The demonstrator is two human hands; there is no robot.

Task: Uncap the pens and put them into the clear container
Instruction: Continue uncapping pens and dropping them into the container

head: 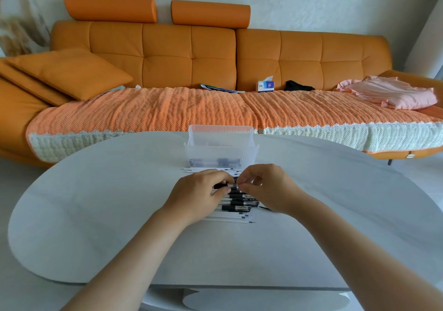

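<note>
A pile of black pens (237, 202) and white refills (230, 219) lies on the white table (119, 214), just in front of the clear container (221, 150). Both my hands meet above the pile. My left hand (199, 195) grips the black barrel of one pen (220, 186). My right hand (266, 188) pinches the same pen's other end with thumb and fingers. Whether the cap is on or off is hidden by my fingers. Dark pen parts lie at the bottom of the container. More white refills (206, 169) lie at the container's base.
The table is oval and white, with a lower white shelf (239, 298) under its near edge. Behind it stands an orange sofa (215, 70) with a textured cover, cushions, a tissue box (265, 85), a black item and pink clothes (388, 92).
</note>
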